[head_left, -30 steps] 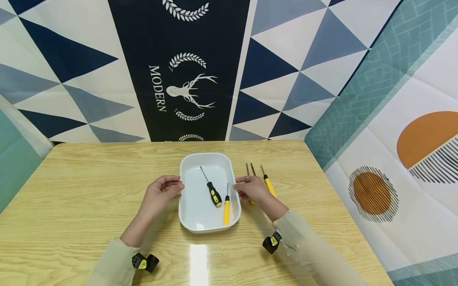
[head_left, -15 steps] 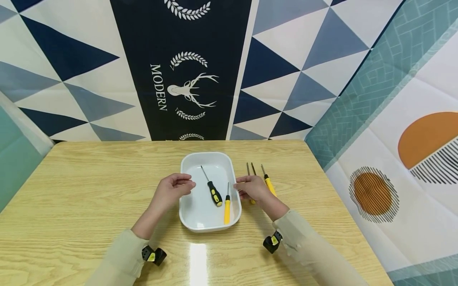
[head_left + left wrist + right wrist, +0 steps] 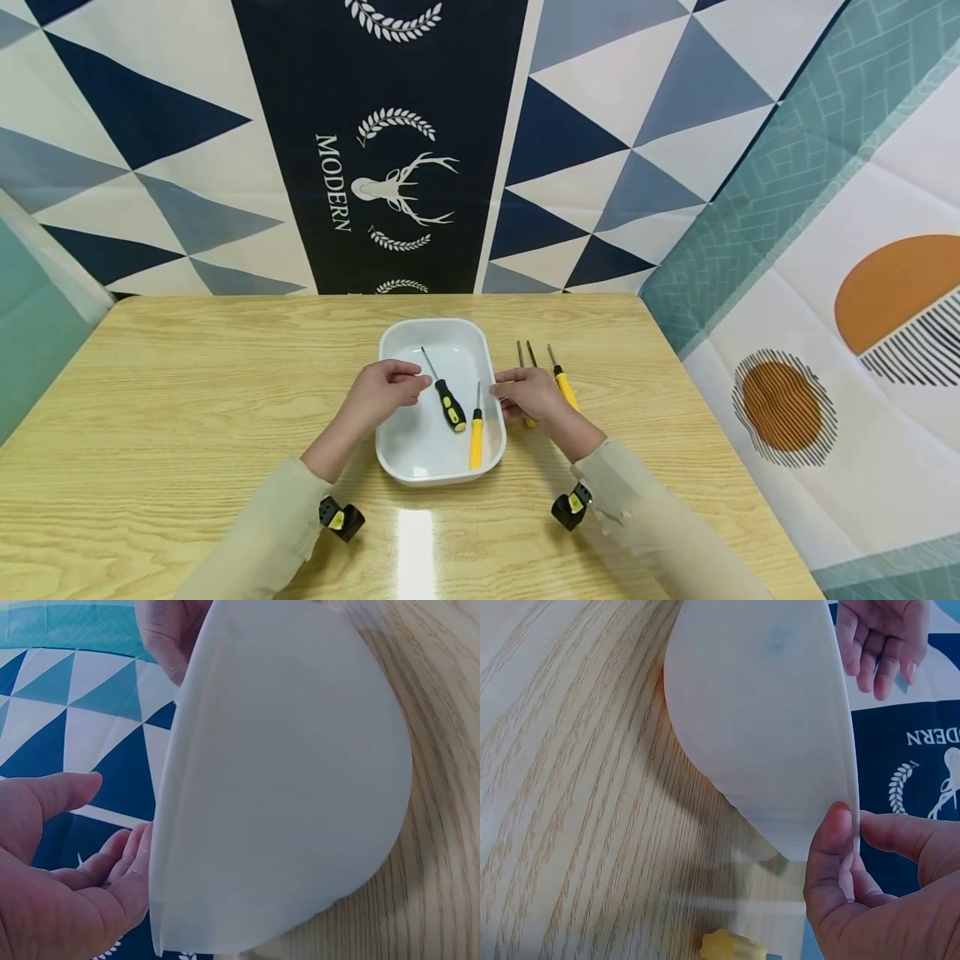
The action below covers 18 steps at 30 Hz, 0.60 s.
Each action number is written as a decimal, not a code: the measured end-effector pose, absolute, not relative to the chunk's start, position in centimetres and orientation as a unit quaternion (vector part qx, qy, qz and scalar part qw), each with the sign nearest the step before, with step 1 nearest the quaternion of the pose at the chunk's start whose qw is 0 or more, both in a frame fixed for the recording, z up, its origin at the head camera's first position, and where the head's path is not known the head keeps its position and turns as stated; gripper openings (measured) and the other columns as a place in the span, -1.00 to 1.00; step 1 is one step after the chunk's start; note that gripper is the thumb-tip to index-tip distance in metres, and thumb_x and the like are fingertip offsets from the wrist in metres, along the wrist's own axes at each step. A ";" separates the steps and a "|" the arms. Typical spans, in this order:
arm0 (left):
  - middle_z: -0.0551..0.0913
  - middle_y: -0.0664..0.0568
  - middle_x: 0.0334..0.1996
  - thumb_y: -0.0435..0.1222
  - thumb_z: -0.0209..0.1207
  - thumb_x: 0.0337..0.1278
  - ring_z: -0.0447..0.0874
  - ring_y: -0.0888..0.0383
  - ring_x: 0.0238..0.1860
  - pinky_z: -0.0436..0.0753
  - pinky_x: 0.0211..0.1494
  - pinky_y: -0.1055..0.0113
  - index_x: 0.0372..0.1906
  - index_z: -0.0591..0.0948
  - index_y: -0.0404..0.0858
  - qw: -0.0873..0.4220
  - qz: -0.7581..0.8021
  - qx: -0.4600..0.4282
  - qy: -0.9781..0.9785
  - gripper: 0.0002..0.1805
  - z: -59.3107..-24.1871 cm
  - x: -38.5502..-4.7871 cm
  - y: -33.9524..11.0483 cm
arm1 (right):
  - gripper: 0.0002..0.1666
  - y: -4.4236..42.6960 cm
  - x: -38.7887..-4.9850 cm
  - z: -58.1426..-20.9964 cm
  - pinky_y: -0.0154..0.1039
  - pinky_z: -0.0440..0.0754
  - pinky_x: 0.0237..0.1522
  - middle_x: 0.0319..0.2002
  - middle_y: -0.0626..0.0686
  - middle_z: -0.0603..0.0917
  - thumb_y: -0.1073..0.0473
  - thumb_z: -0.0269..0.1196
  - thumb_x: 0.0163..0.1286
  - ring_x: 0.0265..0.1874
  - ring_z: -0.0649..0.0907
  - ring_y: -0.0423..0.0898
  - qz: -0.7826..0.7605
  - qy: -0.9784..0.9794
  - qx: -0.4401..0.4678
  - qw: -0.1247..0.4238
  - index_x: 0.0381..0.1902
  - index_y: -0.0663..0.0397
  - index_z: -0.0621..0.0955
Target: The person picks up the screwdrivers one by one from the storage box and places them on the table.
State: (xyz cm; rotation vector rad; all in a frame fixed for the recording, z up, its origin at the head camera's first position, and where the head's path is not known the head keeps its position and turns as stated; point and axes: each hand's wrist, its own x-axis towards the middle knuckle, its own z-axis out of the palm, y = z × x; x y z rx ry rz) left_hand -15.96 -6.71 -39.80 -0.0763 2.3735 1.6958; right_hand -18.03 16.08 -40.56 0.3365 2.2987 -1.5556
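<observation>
A white rectangular tray (image 3: 408, 454) stands on the table. Inside lie a black-and-yellow screwdriver (image 3: 452, 408) and, nearer its right wall, a yellow-handled screwdriver (image 3: 476, 440). My left hand (image 3: 381, 395) hovers over the tray's left side, its fingertips near the black-and-yellow screwdriver's shaft. In the left wrist view, thumb and fingers of the left hand (image 3: 79, 870) are spread apart with nothing between them. At the right wall, my right hand (image 3: 531, 394) pinches the rim; the right wrist view shows thumb and finger on either side of the tray wall (image 3: 780, 720).
Right of the tray, a yellow screwdriver (image 3: 564, 387) lies on the wooden table (image 3: 225, 392). Beside it, two more metal shafts (image 3: 532, 353) poke out from behind my right hand, which covers most of their handles. A patterned cloth wall (image 3: 405, 167) rises at the table's back edge.
My left hand has left the tray's left rim and moved right, over the inside of the tray. The right hand keeps its place on the rim; tray and screwdrivers lie as before.
</observation>
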 end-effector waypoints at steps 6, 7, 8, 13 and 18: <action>0.63 -0.14 -0.15 -0.11 0.24 0.10 0.71 0.01 -0.18 0.69 0.02 0.16 0.07 0.53 -0.35 0.123 0.562 -0.039 0.817 -0.50 -39.9 -16.3 -6.0 | -0.65 16.0 -18.0 -40.5 -0.34 0.68 -0.42 -0.35 0.08 0.61 0.24 0.24 0.27 -0.52 0.57 -0.16 -0.548 0.809 0.123 0.173 0.01 0.23 0.57; 0.64 -0.13 -0.15 -0.11 0.25 0.10 0.71 0.03 -0.18 0.68 0.02 0.15 0.06 0.53 -0.35 0.124 0.558 -0.042 0.819 -0.50 -39.9 -16.4 -5.8 | -0.65 16.0 -18.0 -40.5 -0.34 0.68 -0.42 -0.35 0.08 0.61 0.24 0.24 0.27 -0.52 0.57 -0.16 -0.548 0.809 0.124 0.173 0.01 0.23 0.57; 0.64 -0.13 -0.16 -0.11 0.25 0.09 0.71 0.04 -0.19 0.68 0.02 0.15 0.05 0.53 -0.34 0.125 0.557 -0.047 0.820 -0.51 -40.0 -16.5 -5.7 | -0.65 16.1 -17.9 -40.5 -0.33 0.68 -0.41 -0.35 0.08 0.61 0.24 0.24 0.27 -0.52 0.57 -0.16 -0.549 0.808 0.123 0.174 0.01 0.23 0.57; 0.64 -0.13 -0.14 -0.12 0.27 0.05 0.70 0.08 -0.22 0.68 0.00 0.17 0.02 0.53 -0.33 0.141 0.552 -0.071 0.818 -0.52 -40.3 -16.7 -4.9 | -0.65 16.2 -17.9 -40.5 -0.31 0.69 -0.38 -0.34 0.09 0.61 0.25 0.23 0.28 -0.51 0.57 -0.15 -0.550 0.809 0.116 0.173 0.02 0.25 0.56; 0.62 -0.13 -0.12 -0.11 0.29 0.03 0.69 0.12 -0.26 0.68 -0.02 0.19 0.01 0.53 -0.33 0.156 0.533 -0.087 0.827 -0.50 -40.6 -16.8 -4.3 | -0.65 16.1 -18.0 -40.6 -0.30 0.70 -0.36 -0.34 0.08 0.61 0.25 0.23 0.28 -0.51 0.57 -0.16 -0.550 0.808 0.117 0.174 0.02 0.25 0.56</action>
